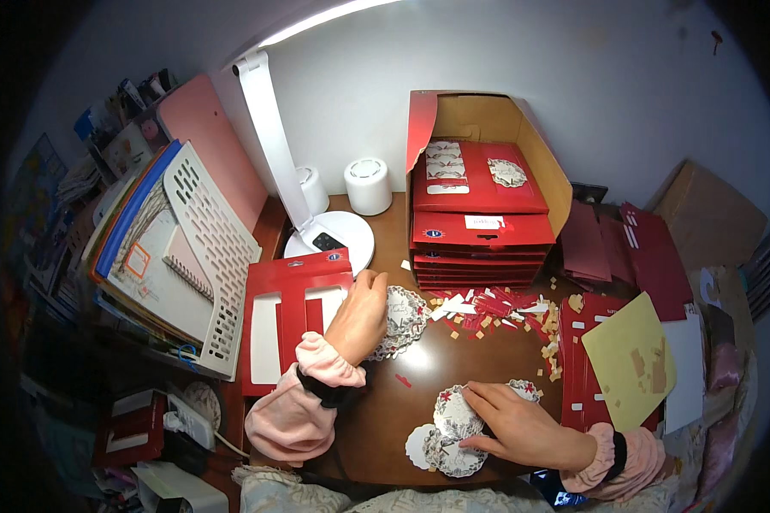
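Note:
My left hand (361, 318) is at the table's middle left, fingers bent and drawn together. Their tips are partly hidden, so what they grip cannot be made out. Right beside it lies a pile of scalloped round paper tags (404, 321) with printed decoration. A red flat cardboard package (293, 299) with white panels lies left of that hand, its edge by the wrist. Near the front edge, my right hand (522, 426) reaches over another group of round paper tags (456, 414). Its fingers are stretched out, the thumb apart, touching the tags. More tags show partly behind its fingers.
An open cardboard box (556, 184) of red packages stands at the back. Red and white scraps (488, 309) and small tan pieces (552, 342) litter the right side. A yellow sheet (631, 363) lies farther right. A lamp (274, 137) and file holder (222, 282) stand left.

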`<state>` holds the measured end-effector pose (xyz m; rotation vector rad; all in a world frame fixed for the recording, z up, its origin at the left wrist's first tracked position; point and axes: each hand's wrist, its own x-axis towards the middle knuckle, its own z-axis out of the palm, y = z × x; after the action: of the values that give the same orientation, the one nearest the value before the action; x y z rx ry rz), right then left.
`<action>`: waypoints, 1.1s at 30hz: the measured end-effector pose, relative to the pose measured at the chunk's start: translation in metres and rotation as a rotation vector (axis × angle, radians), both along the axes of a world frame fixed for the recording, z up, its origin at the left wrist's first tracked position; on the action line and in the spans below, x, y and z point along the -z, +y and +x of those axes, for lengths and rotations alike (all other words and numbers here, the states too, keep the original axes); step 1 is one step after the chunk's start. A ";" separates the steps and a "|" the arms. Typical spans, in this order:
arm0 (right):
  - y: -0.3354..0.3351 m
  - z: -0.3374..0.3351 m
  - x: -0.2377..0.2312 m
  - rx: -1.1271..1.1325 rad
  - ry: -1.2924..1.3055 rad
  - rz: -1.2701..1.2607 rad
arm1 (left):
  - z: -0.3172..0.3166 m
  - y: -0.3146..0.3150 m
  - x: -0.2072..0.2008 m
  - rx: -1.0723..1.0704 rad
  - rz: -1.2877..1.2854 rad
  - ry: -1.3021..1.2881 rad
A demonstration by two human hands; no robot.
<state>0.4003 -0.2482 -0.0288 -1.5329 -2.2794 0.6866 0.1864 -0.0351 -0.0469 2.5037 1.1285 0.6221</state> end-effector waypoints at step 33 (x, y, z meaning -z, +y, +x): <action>0.016 -0.011 -0.001 0.126 -0.146 -0.061 | 0.017 -0.070 -0.062 0.309 -0.200 -0.118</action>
<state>0.3896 -0.2320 -0.0278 -1.7924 -2.2589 0.6342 0.2036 -0.1048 0.0149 2.3662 0.7039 0.5337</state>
